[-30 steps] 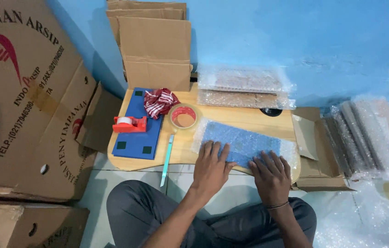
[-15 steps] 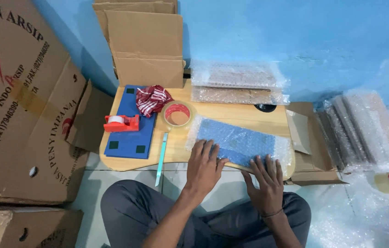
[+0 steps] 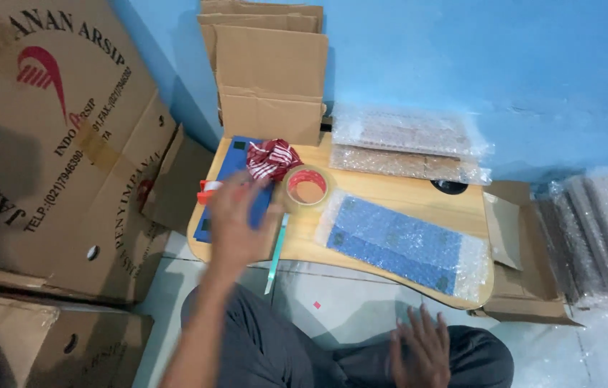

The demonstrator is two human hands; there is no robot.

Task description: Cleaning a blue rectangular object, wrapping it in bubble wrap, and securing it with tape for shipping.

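Observation:
A blue flat item wrapped in bubble wrap (image 3: 399, 243) lies on the small wooden lap table (image 3: 390, 192). My left hand (image 3: 238, 219) is blurred, fingers spread, hovering over the left of the table above a blue board (image 3: 236, 165) and a red tape dispenser (image 3: 207, 190). A roll of clear tape with a red core (image 3: 307, 187) sits just right of that hand. A teal pen-like tool (image 3: 276, 253) hangs over the table's front edge. My right hand (image 3: 420, 353) is open and low, over my right knee, touching nothing.
A red-and-white cloth (image 3: 272, 158) lies on the blue board. Bubble-wrapped packs (image 3: 408, 142) are stacked at the table's back. Flat cardboard boxes (image 3: 269, 65) lean on the blue wall. A large printed carton (image 3: 52, 144) stands left. More wrapped bundles (image 3: 595, 233) lie right.
Both hands left the bubble-wrapped item. My left hand swung left toward the dispenser and tape roll. My right hand dropped back to my lap.

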